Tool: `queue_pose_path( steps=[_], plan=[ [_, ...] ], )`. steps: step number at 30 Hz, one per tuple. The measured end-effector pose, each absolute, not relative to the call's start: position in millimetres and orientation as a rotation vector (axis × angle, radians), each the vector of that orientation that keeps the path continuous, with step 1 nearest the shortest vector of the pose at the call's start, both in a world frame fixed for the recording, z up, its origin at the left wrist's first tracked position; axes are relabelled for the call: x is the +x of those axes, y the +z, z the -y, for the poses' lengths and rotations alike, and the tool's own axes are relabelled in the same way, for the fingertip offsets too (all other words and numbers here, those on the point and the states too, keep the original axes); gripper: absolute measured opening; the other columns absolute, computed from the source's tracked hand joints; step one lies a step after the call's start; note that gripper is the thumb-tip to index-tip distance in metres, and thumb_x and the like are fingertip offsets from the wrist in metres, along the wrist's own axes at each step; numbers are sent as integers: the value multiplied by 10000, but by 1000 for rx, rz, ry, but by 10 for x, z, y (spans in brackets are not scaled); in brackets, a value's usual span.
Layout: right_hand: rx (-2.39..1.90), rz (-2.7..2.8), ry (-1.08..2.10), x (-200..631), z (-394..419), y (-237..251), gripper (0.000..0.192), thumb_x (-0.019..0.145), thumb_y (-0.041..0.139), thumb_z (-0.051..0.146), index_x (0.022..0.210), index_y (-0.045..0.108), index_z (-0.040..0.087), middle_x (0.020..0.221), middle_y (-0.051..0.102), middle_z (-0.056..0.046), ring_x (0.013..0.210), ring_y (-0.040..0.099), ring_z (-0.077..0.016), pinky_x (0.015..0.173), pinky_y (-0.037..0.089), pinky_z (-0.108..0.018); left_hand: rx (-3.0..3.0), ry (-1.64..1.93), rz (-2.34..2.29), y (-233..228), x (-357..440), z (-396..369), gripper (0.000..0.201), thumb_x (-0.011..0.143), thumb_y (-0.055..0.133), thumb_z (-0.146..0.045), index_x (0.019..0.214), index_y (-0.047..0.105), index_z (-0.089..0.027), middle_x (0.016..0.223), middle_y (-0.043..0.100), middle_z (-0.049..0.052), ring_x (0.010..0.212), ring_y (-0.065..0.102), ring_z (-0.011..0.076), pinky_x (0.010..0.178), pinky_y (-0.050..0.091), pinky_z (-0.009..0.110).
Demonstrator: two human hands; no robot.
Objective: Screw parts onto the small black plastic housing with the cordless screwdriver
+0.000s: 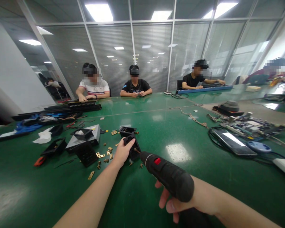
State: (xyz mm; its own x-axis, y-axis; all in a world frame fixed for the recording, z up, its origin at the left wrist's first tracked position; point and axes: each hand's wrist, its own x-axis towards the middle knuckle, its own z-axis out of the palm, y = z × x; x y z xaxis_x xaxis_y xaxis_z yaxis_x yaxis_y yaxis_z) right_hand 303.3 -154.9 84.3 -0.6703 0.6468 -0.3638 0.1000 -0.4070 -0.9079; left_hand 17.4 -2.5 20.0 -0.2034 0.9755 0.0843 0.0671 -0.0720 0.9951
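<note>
My left hand is closed on a small black plastic box, tilted up from the table in front of me. In my right hand is a black cordless drill with a red switch; its grip is mostly hidden behind its body. The drill's bit points into the box and meets a small brass-coloured screw there. Just behind, a similar black box rests on the table. Left of my left hand lie several brass plates and loose screws.
On the left are a silver metal case, black plastic frames and an orange-tipped tool. Circuit boards, a phone-like device and cables lie on the right. Several people sit across the green table.
</note>
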Motion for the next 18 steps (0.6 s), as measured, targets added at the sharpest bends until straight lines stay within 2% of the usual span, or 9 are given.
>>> queue_pose_path(
  steps=[6,9,12,18],
  plan=[
    [-1057,1472,2098,3003,1558,796,450,609,1032,323,867,706,151,737,763,-25,621,702,-137,597,556,-235,1192,1366,-1361,191,154,26,733,662,961,-753,1095,771,-192,1055,834,115,978,790,320,962,628,479],
    [-1090,1514,2043,3001,1578,757,407,596,1017,293,803,693,162,741,756,-20,642,686,-132,571,500,-204,1195,1367,-1371,179,146,21,723,668,957,-750,1090,770,-194,1066,837,117,997,792,322,965,629,474],
    [-1092,1572,2002,3019,1582,720,441,592,1041,336,756,668,169,772,744,-20,668,685,-141,563,466,-201,1184,1367,-1379,175,149,24,723,661,962,-738,1097,772,-194,1067,836,111,996,790,315,967,628,468],
    [-1065,1672,2006,3053,1539,769,377,659,1000,342,812,706,161,777,747,-30,705,707,-161,597,477,-222,1170,1378,-1381,201,165,44,724,643,972,-732,1087,787,-192,1071,845,117,1024,791,334,1000,623,488]
  ],
)
